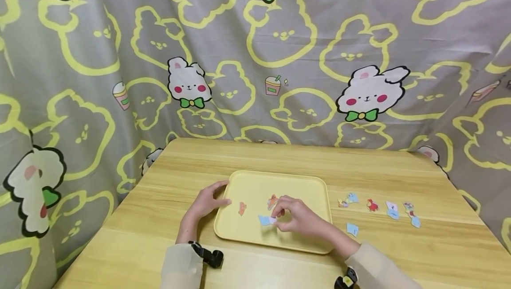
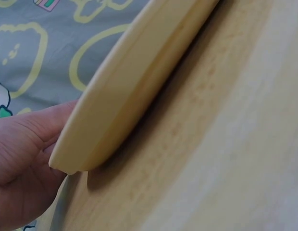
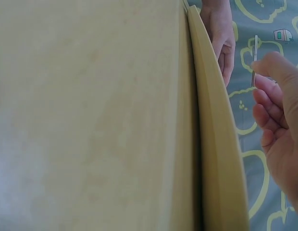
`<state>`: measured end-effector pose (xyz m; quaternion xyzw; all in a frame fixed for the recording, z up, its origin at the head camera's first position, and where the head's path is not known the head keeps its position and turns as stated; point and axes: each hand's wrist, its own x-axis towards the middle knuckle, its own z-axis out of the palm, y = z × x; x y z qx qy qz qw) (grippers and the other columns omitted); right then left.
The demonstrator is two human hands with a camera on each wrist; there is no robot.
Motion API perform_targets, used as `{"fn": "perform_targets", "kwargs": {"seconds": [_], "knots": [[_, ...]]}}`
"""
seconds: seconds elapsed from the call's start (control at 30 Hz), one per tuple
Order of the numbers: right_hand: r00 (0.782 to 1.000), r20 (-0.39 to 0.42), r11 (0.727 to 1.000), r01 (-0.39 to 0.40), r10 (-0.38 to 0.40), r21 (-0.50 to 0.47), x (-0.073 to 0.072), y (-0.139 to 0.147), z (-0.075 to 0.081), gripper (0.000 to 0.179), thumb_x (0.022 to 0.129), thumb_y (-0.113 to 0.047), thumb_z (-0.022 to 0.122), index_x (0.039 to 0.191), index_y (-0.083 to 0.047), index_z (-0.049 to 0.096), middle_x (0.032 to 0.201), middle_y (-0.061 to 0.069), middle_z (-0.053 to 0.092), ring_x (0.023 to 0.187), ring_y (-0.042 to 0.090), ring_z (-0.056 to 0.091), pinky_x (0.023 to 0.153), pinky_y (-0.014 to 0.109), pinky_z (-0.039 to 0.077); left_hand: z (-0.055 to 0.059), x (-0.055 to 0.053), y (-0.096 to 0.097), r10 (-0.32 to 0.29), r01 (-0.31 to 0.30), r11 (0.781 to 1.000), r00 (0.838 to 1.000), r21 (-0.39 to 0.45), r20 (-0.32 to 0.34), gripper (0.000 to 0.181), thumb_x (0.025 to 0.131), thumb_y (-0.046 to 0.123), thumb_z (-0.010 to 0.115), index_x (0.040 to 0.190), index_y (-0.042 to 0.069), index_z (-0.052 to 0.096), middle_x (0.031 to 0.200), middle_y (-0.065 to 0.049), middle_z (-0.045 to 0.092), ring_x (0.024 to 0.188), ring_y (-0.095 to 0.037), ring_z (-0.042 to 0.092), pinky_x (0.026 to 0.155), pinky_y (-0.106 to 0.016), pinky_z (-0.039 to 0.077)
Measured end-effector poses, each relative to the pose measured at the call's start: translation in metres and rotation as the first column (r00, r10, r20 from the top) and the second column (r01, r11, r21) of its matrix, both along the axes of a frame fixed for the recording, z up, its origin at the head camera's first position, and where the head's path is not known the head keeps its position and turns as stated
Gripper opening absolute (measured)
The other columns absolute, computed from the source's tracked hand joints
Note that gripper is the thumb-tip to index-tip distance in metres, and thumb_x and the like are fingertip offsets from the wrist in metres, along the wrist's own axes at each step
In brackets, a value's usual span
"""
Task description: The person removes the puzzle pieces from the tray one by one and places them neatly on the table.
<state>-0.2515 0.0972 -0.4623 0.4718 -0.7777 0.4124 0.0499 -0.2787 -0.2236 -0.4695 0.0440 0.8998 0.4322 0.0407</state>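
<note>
My right hand pinches a thin blue and white puzzle piece between thumb and fingertips, over the tray. Seen edge-on in the right wrist view, the puzzle piece is a thin slip held upright above the rim. My left hand holds the left side of the yellow tray, its thumb over the rim and its fingers along the outer edge. Inside the tray lie an orange puzzle piece on the left and another orange piece near my right fingertips, partly hidden by them.
Right of the tray, several more pieces lie on the wooden table: a blue and yellow one, a red one, a white and blue one and a blue one. A patterned curtain hangs behind the table.
</note>
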Motion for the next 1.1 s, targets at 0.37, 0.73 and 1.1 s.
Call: {"fn": "perform_targets", "kwargs": {"seconds": [0.37,0.73,1.1], "knots": [[0.998,0.014,0.998,0.058,-0.058,-0.017,0.000,0.015,-0.002,0.018,0.079,0.001,0.075,0.089,-0.012,0.066,0.084,0.000,0.063,0.078,0.015,0.058,0.070,0.023,0.055,0.001,-0.001,0.000,-0.010,0.010,1.000,1.000,0.000,0.005,0.067,0.085,0.021,0.077,0.145,0.012,0.049,0.152,-0.017,0.044,0.145,-0.039,0.033,0.120,-0.055,0.028],[0.993,-0.032,0.990,0.113,-0.116,-0.080,0.006,0.037,0.002,0.024,0.074,0.004,0.077,0.089,-0.012,0.067,0.084,0.000,0.064,0.077,0.016,0.056,0.070,0.023,0.053,0.001,0.000,-0.001,-0.015,0.015,1.000,1.000,-0.004,0.009,0.067,0.086,0.022,0.076,0.145,0.013,0.048,0.153,-0.018,0.043,0.146,-0.040,0.032,0.120,-0.056,0.028],[0.966,-0.003,0.964,0.258,-0.259,-0.058,0.012,0.073,-0.002,0.028,0.074,0.002,0.079,0.088,-0.019,0.067,0.082,-0.007,0.062,0.076,0.010,0.055,0.067,0.022,0.049,0.000,-0.001,-0.002,-0.023,0.024,0.999,1.000,-0.022,0.017,0.068,0.086,0.025,0.076,0.147,0.013,0.046,0.154,-0.018,0.040,0.146,-0.041,0.029,0.120,-0.057,0.027]]}}
